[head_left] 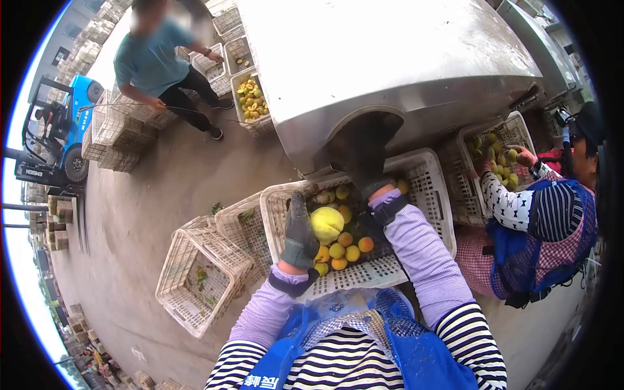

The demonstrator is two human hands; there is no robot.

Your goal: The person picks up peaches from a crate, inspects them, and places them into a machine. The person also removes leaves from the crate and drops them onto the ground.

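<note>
My left hand (299, 231), in a dark grey glove, is over the left side of a white plastic crate (435, 195). Its fingers lie along a large yellow peach (327, 224), which rests against the palm; the thumb is hidden. Smaller orange-yellow fruits (338, 251), like apricots or small peaches, lie in the crate beneath. My right hand (367, 156), in a dark glove, reaches past the crate's far side into the shadowed opening of a metal machine (312, 127). Its fingers are lost in the dark, so what they hold cannot be seen.
Two crates (195, 279) with leaf scraps stand at the left. On the right, a co-worker (546, 214) handles fruit in another crate (523, 133). Another person (162, 58) stands beyond, near a fruit-filled crate (252, 97). Stacked crates (120, 133) and a blue forklift (65, 130) are farther left.
</note>
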